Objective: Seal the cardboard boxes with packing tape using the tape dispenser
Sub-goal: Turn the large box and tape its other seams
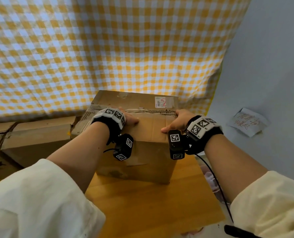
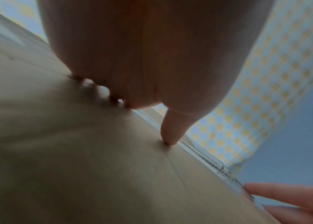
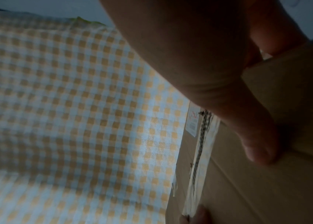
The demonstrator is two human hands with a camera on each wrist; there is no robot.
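A brown cardboard box (image 1: pixel 148 127) stands on the wooden table (image 1: pixel 151 203), its flaps down and old tape (image 1: pixel 151 111) running along the top seam beside a white label (image 1: pixel 160 102). My left hand (image 1: pixel 130 117) rests on the near left of the top, fingertips and thumb (image 2: pixel 170 133) pressing the cardboard (image 2: pixel 75 151). My right hand (image 1: pixel 177 121) holds the right edge, with the thumb (image 3: pixel 257 148) on the top face (image 3: pixel 247 189) and the fingers over the edge. No tape dispenser is in view.
More cardboard boxes (image 1: pixel 31 134) are stacked to the left of the table. A yellow checked cloth (image 1: pixel 108 48) hangs behind. The wall on the right carries a paper note (image 1: pixel 247 121). A black cable (image 1: pixel 216 182) trails along the table's right edge.
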